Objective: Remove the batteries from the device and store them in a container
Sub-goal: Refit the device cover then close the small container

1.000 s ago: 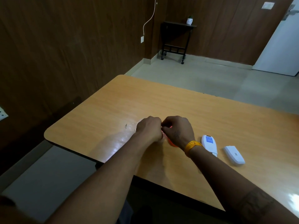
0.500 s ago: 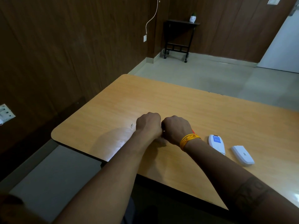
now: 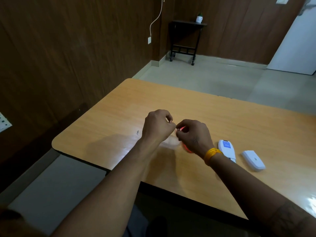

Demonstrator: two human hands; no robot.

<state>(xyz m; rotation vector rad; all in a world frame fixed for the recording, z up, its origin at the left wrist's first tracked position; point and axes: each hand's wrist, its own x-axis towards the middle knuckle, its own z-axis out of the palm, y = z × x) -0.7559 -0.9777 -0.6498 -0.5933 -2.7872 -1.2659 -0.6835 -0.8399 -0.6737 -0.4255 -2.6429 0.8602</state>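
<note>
1. Seen from the head camera, both arms reach out over the near part of the wooden desk (image 3: 222,117), and the hands meet just above its surface.
2. The left hand (image 3: 158,126) has its fingers curled in, its fingertips close against those of the right hand; what its grip holds, if anything, I cannot tell.
3. The right hand (image 3: 194,135) pinches a small reddish-pink piece (image 3: 181,129) between thumb and fingertips, its grip clamped on it; the piece is too small and blurred to name for certain.
4. Under the two hands, on the desk, sits a clear container (image 3: 170,143), faint and see-through, with a bit of red-orange lid or rim (image 3: 187,149) showing below the right hand.
5. A yellow band (image 3: 212,154) circles the right wrist.
6. Just to the right of that wrist lies the white device (image 3: 227,149), flat on the desk, with a blue label on its upper face.
7. Near it, further right and apart from it, lies a white cover piece (image 3: 253,160), also flat on the desk.
8. Beyond the desk, against the wood-panelled wall, stands a dark side table (image 3: 186,36) on wheels with a small white pot (image 3: 199,18) on top.
</note>
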